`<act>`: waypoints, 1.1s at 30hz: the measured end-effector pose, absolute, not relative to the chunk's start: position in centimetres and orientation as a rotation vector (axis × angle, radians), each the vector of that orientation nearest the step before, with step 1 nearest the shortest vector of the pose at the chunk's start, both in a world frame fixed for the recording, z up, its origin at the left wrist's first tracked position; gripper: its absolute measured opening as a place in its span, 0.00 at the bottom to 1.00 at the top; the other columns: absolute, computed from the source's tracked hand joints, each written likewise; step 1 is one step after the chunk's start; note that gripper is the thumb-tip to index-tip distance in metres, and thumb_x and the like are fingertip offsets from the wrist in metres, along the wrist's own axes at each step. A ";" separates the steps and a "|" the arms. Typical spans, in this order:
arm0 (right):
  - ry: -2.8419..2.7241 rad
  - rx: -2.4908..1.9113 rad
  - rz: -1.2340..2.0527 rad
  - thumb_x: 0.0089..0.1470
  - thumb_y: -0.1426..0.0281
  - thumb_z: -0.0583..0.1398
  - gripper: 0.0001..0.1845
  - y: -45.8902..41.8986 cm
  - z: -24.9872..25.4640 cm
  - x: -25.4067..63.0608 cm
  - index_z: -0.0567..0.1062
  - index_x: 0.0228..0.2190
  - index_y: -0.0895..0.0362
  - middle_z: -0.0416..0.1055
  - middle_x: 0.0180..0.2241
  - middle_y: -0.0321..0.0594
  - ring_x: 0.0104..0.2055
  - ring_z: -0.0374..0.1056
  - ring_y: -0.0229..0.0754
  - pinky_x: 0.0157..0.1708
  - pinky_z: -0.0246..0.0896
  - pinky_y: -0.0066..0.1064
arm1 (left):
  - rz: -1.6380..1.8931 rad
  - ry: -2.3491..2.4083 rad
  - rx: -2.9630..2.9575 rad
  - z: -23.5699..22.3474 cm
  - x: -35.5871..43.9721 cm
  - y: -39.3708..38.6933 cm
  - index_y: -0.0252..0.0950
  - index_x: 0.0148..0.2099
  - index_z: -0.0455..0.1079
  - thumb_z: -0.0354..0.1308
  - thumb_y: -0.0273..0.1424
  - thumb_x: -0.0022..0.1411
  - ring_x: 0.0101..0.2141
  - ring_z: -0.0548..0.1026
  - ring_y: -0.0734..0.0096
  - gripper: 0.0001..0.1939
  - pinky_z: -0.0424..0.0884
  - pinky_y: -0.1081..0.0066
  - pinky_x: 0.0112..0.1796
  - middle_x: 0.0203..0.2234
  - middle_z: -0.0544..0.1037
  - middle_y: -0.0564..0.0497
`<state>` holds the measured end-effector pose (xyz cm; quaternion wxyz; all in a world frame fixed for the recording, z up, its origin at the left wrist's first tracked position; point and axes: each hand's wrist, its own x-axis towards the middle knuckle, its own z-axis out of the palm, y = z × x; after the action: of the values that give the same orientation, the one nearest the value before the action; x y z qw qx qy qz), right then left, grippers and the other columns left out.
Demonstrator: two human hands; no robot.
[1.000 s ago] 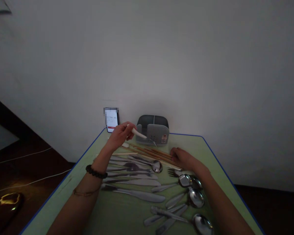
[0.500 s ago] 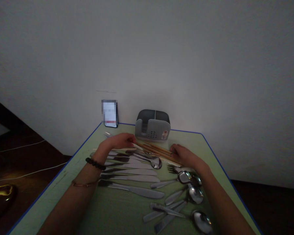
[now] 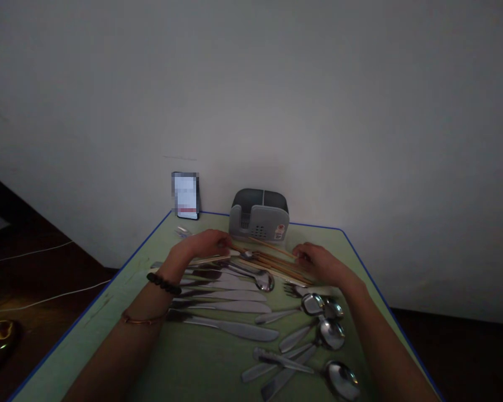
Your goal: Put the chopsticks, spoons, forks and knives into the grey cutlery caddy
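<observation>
My right hand (image 3: pixel 314 258) pinches the right end of one wooden chopstick (image 3: pixel 270 247), which is lifted and slants across the front of the grey cutlery holder (image 3: pixel 268 218). My left hand (image 3: pixel 212 243) is closed at the left end of a brown chopstick (image 3: pixel 240 249); its fingertips are partly hidden. Between and below the hands lies a loose bundle of chopsticks (image 3: pixel 280 267) on the table. Paler chopsticks (image 3: pixel 212 260) poke out under my left wrist. Just nearer to me, a spoon (image 3: pixel 265 280) overlaps other cutlery, and a fork (image 3: pixel 292 289) lies below my right hand.
Several table knives (image 3: pixel 243 329) lie in a row on the green table (image 3: pixel 184 363). Several spoons (image 3: pixel 341 379) are piled at the right front. Another fork (image 3: pixel 183 231) rests at the far left. A phone (image 3: pixel 186 195) leans on the wall behind.
My right hand has raised one chopstick from the bundle, and its left end has swung up towards the holder. The other chopsticks have spread on the table. My left hand has barely moved.
</observation>
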<state>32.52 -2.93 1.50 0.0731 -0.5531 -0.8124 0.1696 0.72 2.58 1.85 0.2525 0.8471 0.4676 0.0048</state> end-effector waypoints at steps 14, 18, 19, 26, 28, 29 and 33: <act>-2.436 -1.785 0.652 0.51 0.72 0.58 0.08 -3.1 0.8 32.6 0.73 0.35 0.61 0.71 0.33 0.44 0.33 0.66 0.40 0.34 0.57 0.28 | -0.034 1.221 2.437 0.4 3.1 1.6 0.38 0.47 0.71 0.59 0.28 0.52 0.46 0.71 0.61 0.17 0.64 0.69 0.46 0.46 0.74 0.46; -2.432 -1.783 0.696 0.45 0.68 0.64 0.20 -3.2 -0.5 31.9 0.69 0.42 0.60 0.70 0.33 0.41 0.34 0.65 0.40 0.34 0.57 0.27 | -0.040 1.256 2.410 -0.4 2.6 2.2 0.37 0.44 0.71 0.58 0.28 0.52 0.39 0.73 0.64 0.14 0.67 0.72 0.38 0.41 0.76 0.47; -2.435 -1.783 0.707 0.44 0.68 0.64 0.20 -3.2 -0.6 31.8 0.69 0.41 0.59 0.70 0.32 0.40 0.34 0.65 0.39 0.34 0.57 0.27 | -0.034 1.254 2.413 -0.4 2.5 2.3 0.37 0.44 0.71 0.57 0.27 0.52 0.38 0.73 0.65 0.14 0.67 0.72 0.37 0.41 0.76 0.48; -2.439 -1.823 0.655 0.48 0.71 0.61 0.12 -3.0 0.0 32.5 0.71 0.37 0.59 0.71 0.32 0.40 0.31 0.64 0.38 0.31 0.55 0.26 | 0.107 1.192 2.621 0.9 3.6 0.7 0.36 0.44 0.71 0.51 0.26 0.60 0.44 0.70 0.63 0.11 0.64 0.68 0.45 0.42 0.74 0.45; -2.431 -1.850 0.612 0.49 0.72 0.60 0.10 -2.9 0.3 32.8 0.72 0.36 0.60 0.71 0.33 0.42 0.31 0.65 0.39 0.32 0.55 0.26 | 0.112 1.089 2.702 0.8 4.1 -0.2 0.36 0.42 0.72 0.50 0.31 0.63 0.42 0.70 0.63 0.11 0.64 0.68 0.44 0.40 0.73 0.45; -2.431 -1.858 0.599 0.50 0.73 0.59 0.08 -2.9 0.4 32.8 0.73 0.36 0.60 0.72 0.32 0.43 0.32 0.65 0.39 0.32 0.55 0.26 | 0.108 1.019 2.719 0.6 4.3 -0.6 0.37 0.42 0.72 0.51 0.34 0.63 0.43 0.69 0.63 0.11 0.64 0.67 0.44 0.40 0.73 0.46; -2.443 -1.882 0.591 0.51 0.75 0.57 0.08 -3.0 1.0 32.8 0.74 0.35 0.59 0.73 0.32 0.43 0.32 0.66 0.39 0.32 0.55 0.26 | 0.083 0.956 2.692 -0.4 4.7 -1.1 0.37 0.40 0.72 0.56 0.37 0.60 0.42 0.70 0.62 0.10 0.63 0.67 0.43 0.38 0.73 0.47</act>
<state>32.81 -2.96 0.95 0.0008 -0.5994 -0.7780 0.1882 4.68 -1.11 -0.40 0.1414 0.9324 0.3313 0.0289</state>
